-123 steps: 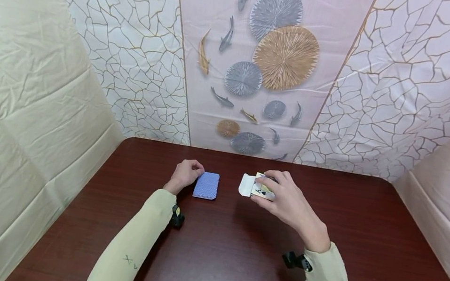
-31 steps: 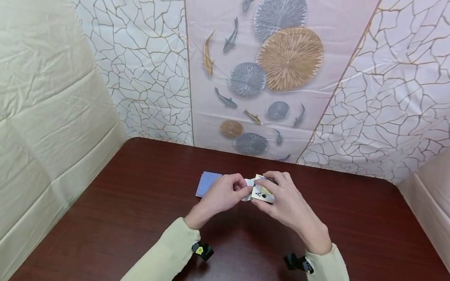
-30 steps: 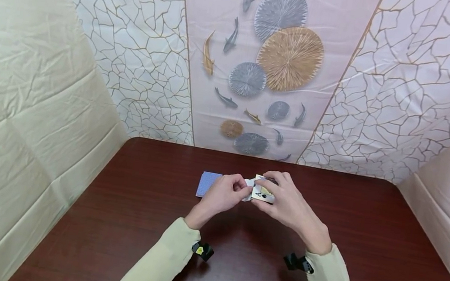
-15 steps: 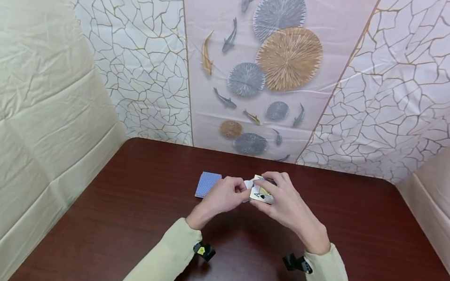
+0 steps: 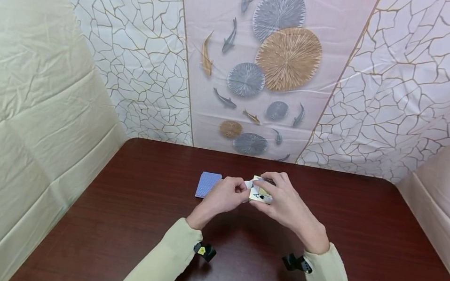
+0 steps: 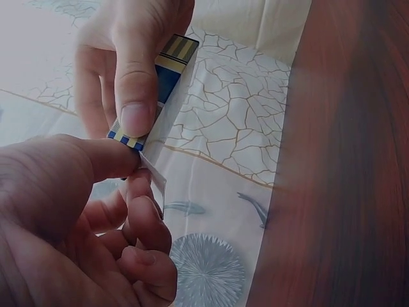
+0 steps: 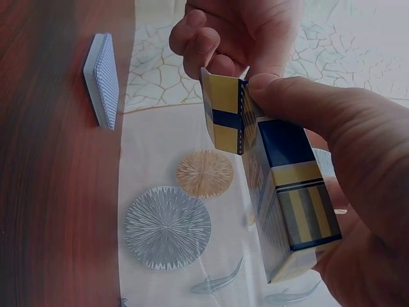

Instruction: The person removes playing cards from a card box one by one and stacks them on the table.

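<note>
My right hand (image 5: 290,208) grips a playing-card box (image 5: 258,194) above the table, its ace of spades face turned up in the head view. Fingers and thumb hold it by the sides, and the blue and gold edge (image 7: 307,198) shows in the right wrist view. The box's end flap (image 7: 223,115) stands out from its opening, toward the left. My left hand (image 5: 224,195) pinches at this flap, thumb and index fingertip right at its fold; the flap's white inner side (image 6: 154,185) shows in the left wrist view. The inside of the box is hidden.
A stack of blue-backed cards (image 5: 207,184) lies face down on the dark red-brown table (image 5: 145,225), left of the box and partly behind the left hand. A patterned curtain (image 5: 209,131) hangs behind the table's far edge; plain cream cloth (image 5: 38,135) hangs at the left.
My left hand has gone from the card stack rightward to the box flap, which now stands less far out. Over the last second both hands have hardly moved.
</note>
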`<state>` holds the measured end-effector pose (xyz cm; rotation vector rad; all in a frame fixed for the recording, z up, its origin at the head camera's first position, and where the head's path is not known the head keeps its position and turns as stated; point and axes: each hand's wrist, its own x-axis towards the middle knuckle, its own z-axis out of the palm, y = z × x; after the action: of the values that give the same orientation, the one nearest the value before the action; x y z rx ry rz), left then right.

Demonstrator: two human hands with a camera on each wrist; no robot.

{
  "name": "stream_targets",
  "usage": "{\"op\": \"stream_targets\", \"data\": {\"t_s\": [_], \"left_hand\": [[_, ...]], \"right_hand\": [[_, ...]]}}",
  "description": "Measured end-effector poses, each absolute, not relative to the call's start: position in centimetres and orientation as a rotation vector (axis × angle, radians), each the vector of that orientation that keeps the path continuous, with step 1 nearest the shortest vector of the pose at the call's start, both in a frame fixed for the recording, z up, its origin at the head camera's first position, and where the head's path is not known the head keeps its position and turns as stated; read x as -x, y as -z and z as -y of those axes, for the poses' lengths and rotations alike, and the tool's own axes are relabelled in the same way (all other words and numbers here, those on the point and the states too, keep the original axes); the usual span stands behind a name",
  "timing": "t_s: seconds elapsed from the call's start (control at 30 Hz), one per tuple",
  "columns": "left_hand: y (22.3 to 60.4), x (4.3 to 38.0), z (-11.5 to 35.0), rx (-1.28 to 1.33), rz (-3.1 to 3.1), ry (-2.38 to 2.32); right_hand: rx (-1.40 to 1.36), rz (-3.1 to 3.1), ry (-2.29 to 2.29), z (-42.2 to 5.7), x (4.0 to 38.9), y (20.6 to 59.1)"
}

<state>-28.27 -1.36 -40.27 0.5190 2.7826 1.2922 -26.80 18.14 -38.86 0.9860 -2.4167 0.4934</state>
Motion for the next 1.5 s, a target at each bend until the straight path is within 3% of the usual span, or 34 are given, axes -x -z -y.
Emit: {"op": "stream_targets", "data": {"t_s": [0.53,1.5], "left_hand": [[41.08,28.95,1.61,-0.417,-2.434,-1.527],[40.63,28.83,1.88,-0.401,-2.351,-1.579]], "right_hand": [[-1.007,2.401,-0.508,-17.78,26.80,38.99],[-0.998,2.394,-0.525,-17.59,26.83,39.33]]}}
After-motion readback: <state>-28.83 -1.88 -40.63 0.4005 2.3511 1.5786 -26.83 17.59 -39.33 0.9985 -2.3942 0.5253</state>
